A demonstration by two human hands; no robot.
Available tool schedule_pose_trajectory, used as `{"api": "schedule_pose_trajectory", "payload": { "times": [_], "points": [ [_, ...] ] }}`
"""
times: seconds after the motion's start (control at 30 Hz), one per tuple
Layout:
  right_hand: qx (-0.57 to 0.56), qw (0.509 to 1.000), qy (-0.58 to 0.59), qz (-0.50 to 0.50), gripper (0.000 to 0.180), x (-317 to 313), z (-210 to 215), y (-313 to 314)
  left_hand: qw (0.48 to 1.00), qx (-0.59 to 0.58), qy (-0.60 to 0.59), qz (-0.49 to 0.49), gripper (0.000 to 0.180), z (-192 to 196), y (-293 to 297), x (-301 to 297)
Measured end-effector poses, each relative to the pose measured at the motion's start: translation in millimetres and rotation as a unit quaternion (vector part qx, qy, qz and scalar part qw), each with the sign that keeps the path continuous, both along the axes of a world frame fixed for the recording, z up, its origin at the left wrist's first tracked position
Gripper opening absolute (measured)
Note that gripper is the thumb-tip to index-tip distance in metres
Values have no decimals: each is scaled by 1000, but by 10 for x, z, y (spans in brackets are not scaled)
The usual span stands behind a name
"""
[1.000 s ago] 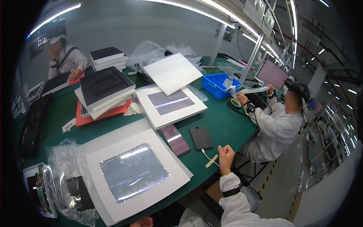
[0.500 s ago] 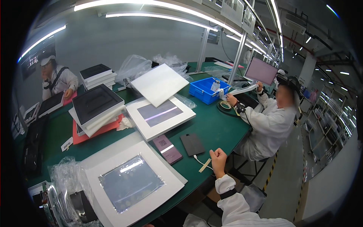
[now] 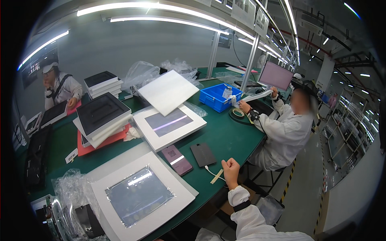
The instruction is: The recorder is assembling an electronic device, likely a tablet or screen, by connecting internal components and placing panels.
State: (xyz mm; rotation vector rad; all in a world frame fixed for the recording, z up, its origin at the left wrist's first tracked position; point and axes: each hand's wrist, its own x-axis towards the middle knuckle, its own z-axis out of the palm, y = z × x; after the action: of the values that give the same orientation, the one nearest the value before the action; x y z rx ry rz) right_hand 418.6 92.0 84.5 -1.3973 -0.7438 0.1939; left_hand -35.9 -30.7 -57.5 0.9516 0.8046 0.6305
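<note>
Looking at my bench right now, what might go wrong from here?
Your right hand is close to the white cable; it might snag it and tug the dark box. The white pad lies askew over part of a white frame, so a bump could perhaps slide it off.

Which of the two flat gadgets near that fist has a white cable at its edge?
The dark grey gadget, nearer the right hand: the white cable meets its lower edge. The pinkish gadget shows none.
</note>
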Motion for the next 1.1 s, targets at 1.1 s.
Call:
{"api": "schedule_pose_trajectory", "payload": {
  "times": [1.1],
  "points": [
    [3, 1000, -20, 2, 42, 45, -49, 37, 992, -36, 118, -25, 31, 931, 192, 149]
  ]
}}
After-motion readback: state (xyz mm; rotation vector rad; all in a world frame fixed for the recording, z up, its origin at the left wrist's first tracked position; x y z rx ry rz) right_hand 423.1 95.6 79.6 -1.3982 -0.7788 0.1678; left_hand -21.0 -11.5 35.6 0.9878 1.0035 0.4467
